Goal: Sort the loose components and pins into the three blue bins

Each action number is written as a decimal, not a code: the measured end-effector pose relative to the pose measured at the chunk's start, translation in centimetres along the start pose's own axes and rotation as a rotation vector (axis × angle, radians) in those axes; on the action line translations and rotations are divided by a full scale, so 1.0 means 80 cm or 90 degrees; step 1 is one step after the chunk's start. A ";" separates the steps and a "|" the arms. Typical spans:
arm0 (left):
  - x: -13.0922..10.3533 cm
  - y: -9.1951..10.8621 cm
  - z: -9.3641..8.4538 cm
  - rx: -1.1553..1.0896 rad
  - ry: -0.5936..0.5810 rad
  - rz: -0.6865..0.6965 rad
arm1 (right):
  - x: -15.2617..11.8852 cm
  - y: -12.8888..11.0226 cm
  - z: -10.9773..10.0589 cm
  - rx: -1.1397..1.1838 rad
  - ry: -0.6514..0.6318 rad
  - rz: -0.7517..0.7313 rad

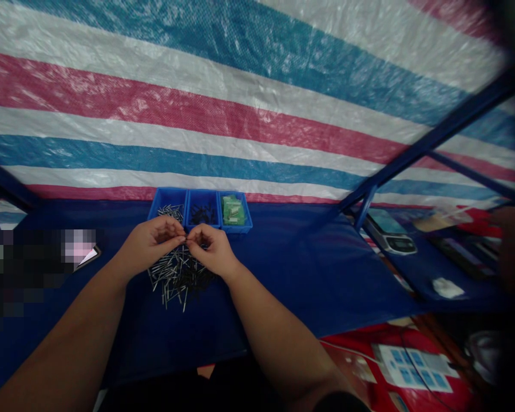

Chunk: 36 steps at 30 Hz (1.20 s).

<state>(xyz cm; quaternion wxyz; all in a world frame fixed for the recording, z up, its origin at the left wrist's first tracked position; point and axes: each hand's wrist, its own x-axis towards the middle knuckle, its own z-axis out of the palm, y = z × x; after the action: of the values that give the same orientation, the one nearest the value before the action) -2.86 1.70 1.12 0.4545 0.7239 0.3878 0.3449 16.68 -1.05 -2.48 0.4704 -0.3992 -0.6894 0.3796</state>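
Observation:
My left hand (pixel 154 243) and my right hand (pixel 210 249) meet fingertip to fingertip above a loose pile of thin silvery metal pins (pixel 167 280). Both are pinched closed on something small and dark, too small to make out. Darker small pieces (pixel 195 277) lie at the pile's right side. Just behind my hands stand three joined blue bins (pixel 189 200). The left one holds silvery pins (pixel 170 212), the middle one black pieces (pixel 202 213), and the right one green-and-white packets (pixel 232 210).
A dark blue table (pixel 300 257) carries the bins. At the left edge lies a phone-like object (pixel 88 257), partly pixelated. Beyond a blue metal frame (pixel 395 157) at right are a scale (pixel 392 234) and a white crumpled item (pixel 447 288). Striped sheeting (pixel 240 114) hangs behind.

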 end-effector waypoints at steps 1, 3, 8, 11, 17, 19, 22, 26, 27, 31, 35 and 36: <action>0.000 0.000 -0.001 -0.005 0.000 -0.002 | 0.000 0.000 0.000 -0.003 -0.002 0.002; -0.001 0.000 -0.002 -0.016 0.001 -0.003 | -0.001 -0.001 -0.001 -0.007 0.001 0.005; -0.002 -0.001 -0.008 0.005 0.024 -0.017 | -0.001 -0.001 -0.004 0.015 0.060 -0.002; -0.003 -0.006 -0.017 0.083 0.026 -0.032 | 0.003 0.006 -0.005 0.024 0.119 0.027; -0.005 -0.026 -0.032 0.285 -0.159 -0.101 | 0.010 0.027 -0.009 0.124 0.213 0.073; -0.005 -0.033 -0.032 0.306 -0.198 -0.126 | 0.009 0.024 -0.014 0.072 0.196 0.080; -0.004 -0.039 -0.027 0.330 -0.203 -0.129 | 0.004 0.009 -0.023 -0.092 0.074 0.078; -0.002 -0.040 -0.020 0.350 -0.188 -0.120 | -0.001 -0.013 -0.027 -0.291 -0.148 0.025; -0.001 -0.040 -0.018 0.354 -0.186 -0.119 | -0.002 -0.015 -0.026 -0.328 -0.180 0.008; 0.000 -0.037 -0.015 0.382 -0.176 -0.107 | -0.003 -0.015 -0.020 -0.417 -0.235 -0.027; 0.001 -0.034 -0.012 0.422 -0.166 -0.101 | -0.002 -0.012 -0.014 -0.440 -0.244 -0.027; 0.001 -0.033 -0.012 0.432 -0.166 -0.101 | -0.002 -0.011 -0.012 -0.440 -0.250 -0.026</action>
<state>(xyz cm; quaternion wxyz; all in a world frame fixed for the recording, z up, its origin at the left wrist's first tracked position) -4.28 2.86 -0.99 0.2596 0.8389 0.4739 0.0654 17.48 -1.39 -1.44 0.1750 -0.4402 -0.8611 0.1848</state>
